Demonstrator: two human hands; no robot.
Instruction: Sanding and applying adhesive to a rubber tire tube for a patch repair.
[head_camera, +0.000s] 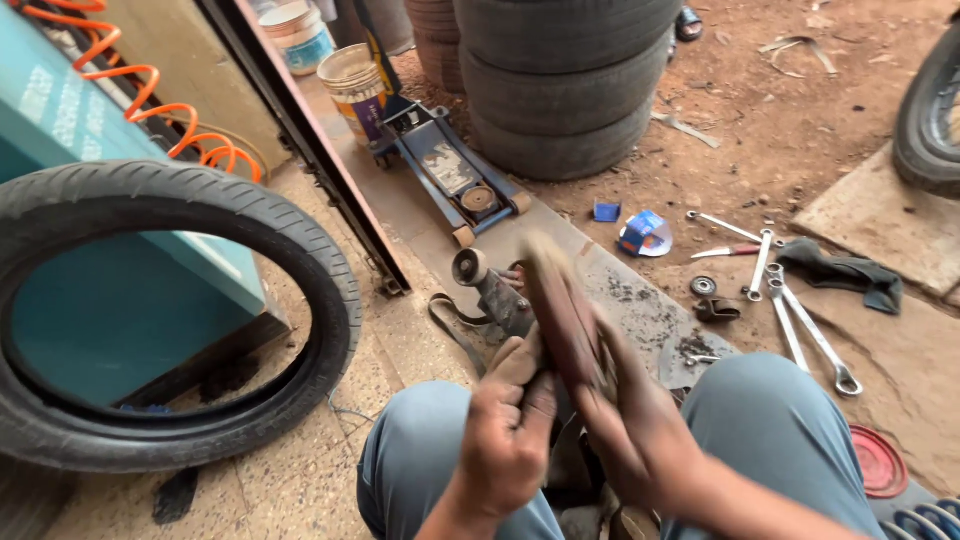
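Both of my hands hold a long reddish-brown strip of rubber (560, 305) upright between my knees; it is blurred by motion. My left hand (508, 425) grips its lower left side, fingers curled around it. On the right side my right hand (632, 425) is closed on the same strip. Just beyond the strip, a grey angle grinder (492, 290) lies on the floor.
A motorcycle tyre (170, 310) leans on a teal machine (100, 200) at left. A blue floor jack (450, 170), buckets (355, 85) and stacked tyres (560, 85) stand ahead. Spanners (800, 325), a dark rag (845, 272) and a red lid (880, 462) lie at right.
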